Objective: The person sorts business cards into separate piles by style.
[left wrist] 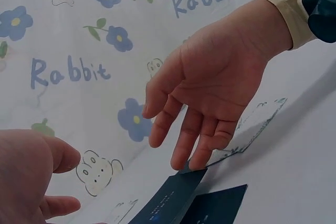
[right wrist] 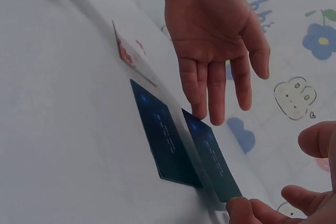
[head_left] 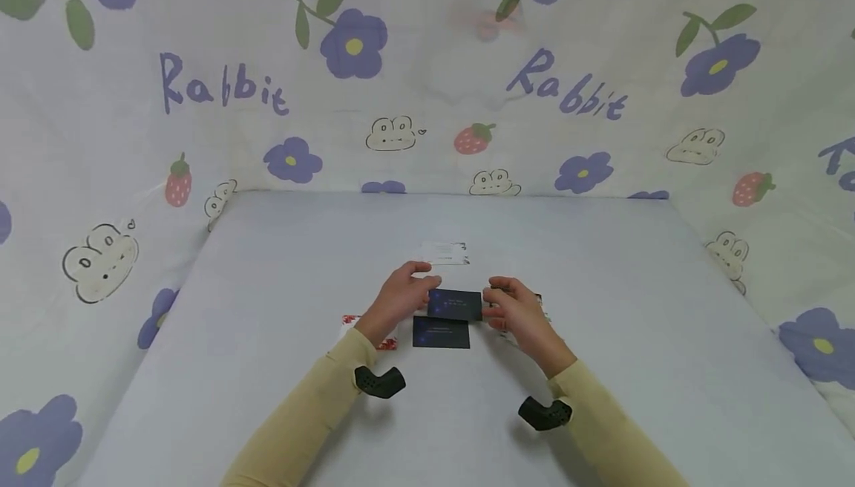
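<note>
A dark blue card with small pale print (head_left: 456, 304) lies between my two hands. Its lower edge comes up to, or slightly over, a second dark card (head_left: 441, 332) nearer to me. My left hand (head_left: 403, 295) is at the upper card's left end, fingers extended and thumb apart. At the opposite end is my right hand (head_left: 521, 315), its fingers loosely bent with the tips by the card's edge. The right wrist view shows fingertips of both hands close to this card (right wrist: 212, 156); firm contact is hard to tell. Neither hand visibly grips anything.
A white card with red corners (head_left: 387, 343) lies partly under my left forearm. Another white patterned card (left wrist: 262, 124) is partly hidden below my right hand. Farther back lies a white card (head_left: 446, 253). Patterned cloth walls (head_left: 427, 86) surround the white tabletop (head_left: 267, 264).
</note>
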The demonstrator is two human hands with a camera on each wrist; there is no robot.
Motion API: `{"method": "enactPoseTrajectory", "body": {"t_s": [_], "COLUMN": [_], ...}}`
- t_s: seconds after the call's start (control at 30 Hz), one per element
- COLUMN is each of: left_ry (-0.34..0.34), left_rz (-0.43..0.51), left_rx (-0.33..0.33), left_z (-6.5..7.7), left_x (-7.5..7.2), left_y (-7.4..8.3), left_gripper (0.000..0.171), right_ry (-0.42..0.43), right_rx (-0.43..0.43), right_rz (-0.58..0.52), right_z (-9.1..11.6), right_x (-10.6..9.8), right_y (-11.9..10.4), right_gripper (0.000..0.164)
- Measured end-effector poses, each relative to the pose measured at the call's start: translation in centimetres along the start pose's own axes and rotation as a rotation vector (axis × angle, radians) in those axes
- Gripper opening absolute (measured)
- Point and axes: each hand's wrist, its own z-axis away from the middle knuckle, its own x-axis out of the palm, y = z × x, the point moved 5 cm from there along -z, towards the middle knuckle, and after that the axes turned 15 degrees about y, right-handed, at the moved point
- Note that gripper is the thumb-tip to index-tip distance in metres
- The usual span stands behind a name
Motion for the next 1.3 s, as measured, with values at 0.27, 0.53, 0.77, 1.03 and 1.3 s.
{"method": "enactPoseTrajectory", "body": {"t_s": [0.27, 0.53, 0.77, 1.03, 1.3], "left_ry": [0.012, 0.022, 0.018, 0.011, 0.005], "left_rz": [-0.004, 0.002, -0.019, -0.053, -0.065], "left_rx": [-0.020, -0.025, -0.026, -0.024, 0.005], "left_z": [0.3, 0.7, 1.2, 1.7, 2.0], "left_x": [-1.4, -1.6, -1.8, -2.0, -1.8], "left_y": [-0.9, -1.4, -1.7, -1.8, -2.1], "left_gripper": [0.052, 0.051, 0.051, 0.051, 0.050], "right_ry": [-0.020, -0.024, -0.041, -0.060, -0.072], "right_rx": [0.004, -0.008, -0.001, -0.007, -0.021], "right_rz": [0.015, 0.005, -0.017, -0.009, 0.003], "right_z": [0.4, 0.7, 1.1, 1.4, 2.0], "right_x": [1.5, 1.7, 1.7, 1.8, 1.6], "right_y": [-0.2, -0.2, -0.2, 0.3, 0.7], "right_gripper": [0.053, 0.052, 0.053, 0.049, 0.048]}}
